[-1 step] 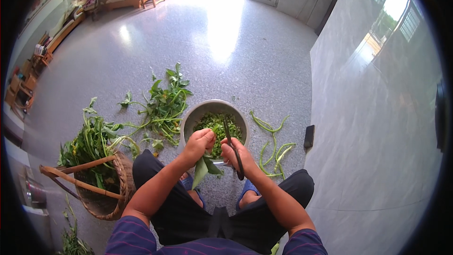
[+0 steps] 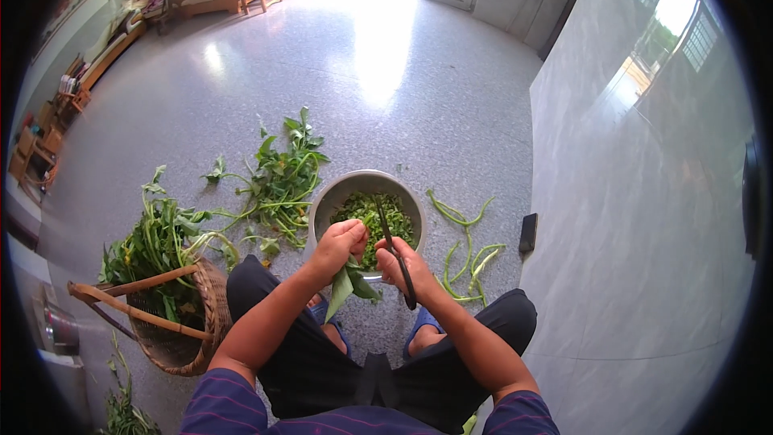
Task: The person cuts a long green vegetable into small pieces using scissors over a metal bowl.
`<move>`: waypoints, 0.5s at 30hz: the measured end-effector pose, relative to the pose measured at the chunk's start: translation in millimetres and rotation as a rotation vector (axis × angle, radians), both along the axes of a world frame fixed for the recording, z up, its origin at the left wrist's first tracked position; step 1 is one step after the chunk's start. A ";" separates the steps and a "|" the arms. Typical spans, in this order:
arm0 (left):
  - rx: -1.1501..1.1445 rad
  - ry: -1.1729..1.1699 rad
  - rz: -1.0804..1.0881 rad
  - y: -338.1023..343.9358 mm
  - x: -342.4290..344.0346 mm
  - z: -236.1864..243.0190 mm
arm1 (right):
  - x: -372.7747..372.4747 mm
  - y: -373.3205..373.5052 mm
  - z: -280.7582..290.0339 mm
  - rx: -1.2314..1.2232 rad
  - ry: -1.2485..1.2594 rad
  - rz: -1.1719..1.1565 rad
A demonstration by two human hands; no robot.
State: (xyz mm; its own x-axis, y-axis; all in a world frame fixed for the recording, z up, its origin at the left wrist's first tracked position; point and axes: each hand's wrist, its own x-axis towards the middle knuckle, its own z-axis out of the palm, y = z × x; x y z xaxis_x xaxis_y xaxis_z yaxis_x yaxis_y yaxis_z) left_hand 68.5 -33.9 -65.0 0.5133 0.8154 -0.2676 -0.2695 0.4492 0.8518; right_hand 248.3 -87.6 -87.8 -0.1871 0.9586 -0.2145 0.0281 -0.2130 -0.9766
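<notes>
Over the near side of a round metal basin, my left hand is closed around a bunch of leafy greens, whose broad leaves hang below the fist. Dark-handled scissors are in my right hand, their blades pointing away from me over the basin. Chopped green pieces cover the basin's bottom. The tips of the stems inside my left fist are hidden by the fingers.
Left of the basin lies a pile of leafy stems. A tilted wicker basket with more greens stands by my left knee. Several long green stems lie at the right, near a dark phone-like object against the shiny wall panel.
The scissors' blades have swung slightly to the left. My left hand and the greens have barely moved.
</notes>
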 end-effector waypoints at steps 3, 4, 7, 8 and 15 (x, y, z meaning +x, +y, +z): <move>-0.074 -0.059 -0.012 1.3 -8.5 1.6 | -6.2 -4.4 15.8 -0.024 -0.041 0.075; -0.103 -0.106 -0.033 2.3 -10.0 1.2 | -6.7 -4.9 18.7 -0.072 -0.044 0.111; -0.107 -0.104 -0.045 2.7 -11.7 3.4 | -7.9 -4.4 16.6 -0.056 -0.061 0.086; -0.108 -0.105 -0.044 2.9 -11.9 3.0 | -7.6 -3.8 14.3 -0.035 -0.081 0.077; -0.101 -0.020 -0.038 6.2 -15.2 1.0 | -5.6 -3.5 11.9 0.098 -0.227 0.051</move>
